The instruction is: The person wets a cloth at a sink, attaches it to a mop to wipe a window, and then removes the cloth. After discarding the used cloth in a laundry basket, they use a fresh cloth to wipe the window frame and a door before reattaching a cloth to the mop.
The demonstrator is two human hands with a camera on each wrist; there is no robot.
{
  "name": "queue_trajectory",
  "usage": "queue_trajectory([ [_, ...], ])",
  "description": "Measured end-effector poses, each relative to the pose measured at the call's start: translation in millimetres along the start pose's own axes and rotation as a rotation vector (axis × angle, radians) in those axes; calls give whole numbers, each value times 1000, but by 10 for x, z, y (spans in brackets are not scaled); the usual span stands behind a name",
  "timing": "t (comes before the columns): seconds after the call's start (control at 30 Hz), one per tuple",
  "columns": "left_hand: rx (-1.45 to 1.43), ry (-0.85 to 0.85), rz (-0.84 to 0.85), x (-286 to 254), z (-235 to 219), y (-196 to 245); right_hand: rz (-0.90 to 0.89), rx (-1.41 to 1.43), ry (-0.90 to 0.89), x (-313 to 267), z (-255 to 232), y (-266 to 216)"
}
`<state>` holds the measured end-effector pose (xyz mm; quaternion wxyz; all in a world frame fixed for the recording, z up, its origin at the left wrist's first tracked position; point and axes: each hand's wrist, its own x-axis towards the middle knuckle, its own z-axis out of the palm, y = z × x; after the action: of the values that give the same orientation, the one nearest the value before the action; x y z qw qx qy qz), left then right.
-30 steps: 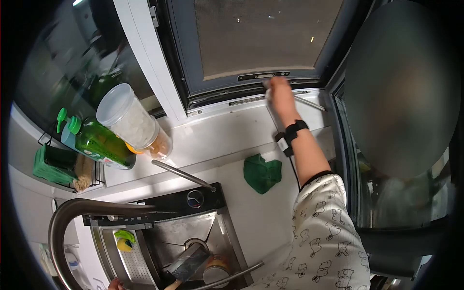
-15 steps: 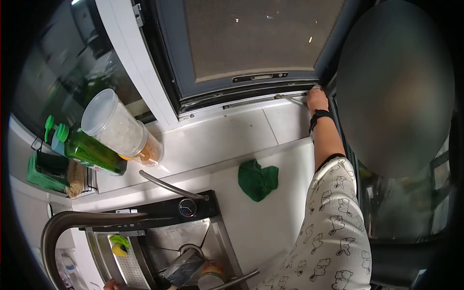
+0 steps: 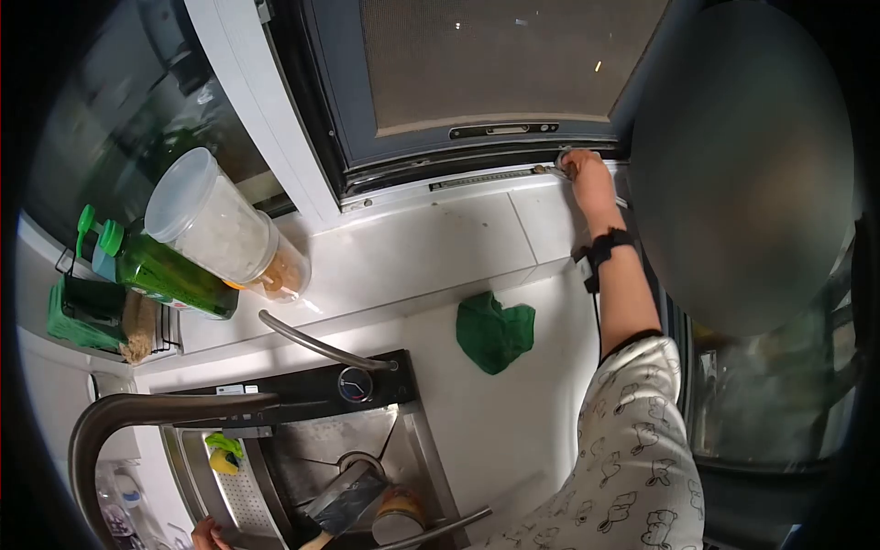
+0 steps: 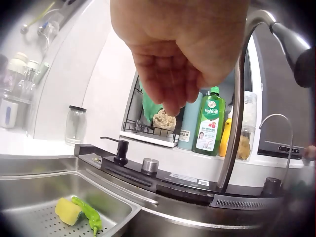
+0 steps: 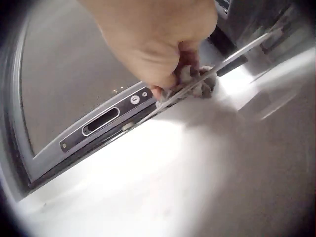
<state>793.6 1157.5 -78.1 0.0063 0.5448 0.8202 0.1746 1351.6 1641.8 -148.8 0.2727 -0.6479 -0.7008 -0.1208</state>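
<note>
The right hand [image 3: 591,183] is at the right end of the window track [image 3: 490,179], by a thin metal stay bar [image 3: 621,200]. In the right wrist view the right hand [image 5: 163,44] grips a crumpled greyish cloth or tissue [image 5: 205,86] against the metal bar [image 5: 242,51]. The left hand [image 3: 209,534] shows at the bottom edge of the head view, beside the sink. In the left wrist view the left hand [image 4: 177,54] hangs above the sink with its fingers loosely curled, and nothing is seen in it.
A green cloth [image 3: 495,332] lies on the white counter. Stacked clear jars [image 3: 225,229] and a green soap bottle [image 3: 174,280] stand on the ledge at left. The sink holds a cleaver [image 3: 346,500], a jar [image 3: 399,518] and a tray with a green pepper [image 4: 89,215].
The right hand moved right along the window track, then slightly back left over the last half second. The left hand stays near the sink's lower edge.
</note>
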Motion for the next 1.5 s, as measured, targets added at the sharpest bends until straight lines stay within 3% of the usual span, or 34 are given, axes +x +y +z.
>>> queue_trajectory([
  [0.07, 27, 68, 148, 7, -15, -43, 73, -72, -86, 78, -124, 26],
  [0.13, -2, 74, 126, -40, -4, -133, 110, -106, -71, 129, -114, 109],
  [0.2, -6, 78, 87, -72, 42, -141, 52, -58, -65, 130, -31, -50],
  [0.23, -7, 72, 74, -74, 56, -139, -102, 17, -22, 129, 50, -95],
  [0.27, -6, 66, 61, -74, 62, -129, -97, -63, -57, 112, 71, -142],
  [0.37, 55, 4, -21, -70, -6, 53, -91, 163, -30, 92, -9, -32],
  [0.43, 14, 39, 27, -90, 15, -60, 143, -32, -85, 104, -101, -43],
  [0.47, -29, 75, 78, -88, 32, -107, 141, -29, -82, 109, -84, -77],
  [0.53, -32, 75, 77, -90, 34, -149, 80, 167, 122, 110, -5, -188],
  [0.57, -30, 75, 69, -87, 36, -150, -160, 149, 185, 82, 45, -324],
  [0.6, -28, 73, 66, -78, 26, -144, -64, -56, 3, 0, 153, -484],
  [0.7, -32, 64, 67, -24, 3, -121, 5, -68, 71, -152, 166, -613],
  [0.77, -39, 66, 60, -3, -1, -119, 12, -177, -48, -181, 78, -586],
  [0.87, -50, 75, 46, -11, -7, -154, 177, -236, 19, -306, 42, -138],
  [0.93, -58, 80, 33, -37, -7, -171, 206, -497, -101, -461, -322, 38],
  [1.07, -63, 72, 32, -64, -27, -204, 305, -663, -212, -425, -286, -39],
  [1.13, -64, 83, 28, -87, -29, -204, 463, -481, -143, -314, -311, -153],
  [1.2, -71, 80, 37, -84, -24, -198, 447, -383, -210, -255, -325, -288],
  [1.27, -84, 77, 38, -44, 11, -173, 195, -516, -210, -124, 276, -260],
  [1.33, -83, 77, 42, -31, 7, -149, 263, -114, 48, -159, 159, -825],
  [1.37, -78, 76, 47, -29, -12, -142, 275, -81, 2, -157, 61, -830],
  [1.4, -72, 76, 47, -26, -32, -140, 286, -44, -43, -174, 2, -801],
  [1.43, -73, 79, 43, -38, -43, -143, 201, -98, 23, -249, -12, -655],
  [1.5, -71, 82, 26, -64, -67, -155, 132, -285, -62, -321, -64, -164],
])
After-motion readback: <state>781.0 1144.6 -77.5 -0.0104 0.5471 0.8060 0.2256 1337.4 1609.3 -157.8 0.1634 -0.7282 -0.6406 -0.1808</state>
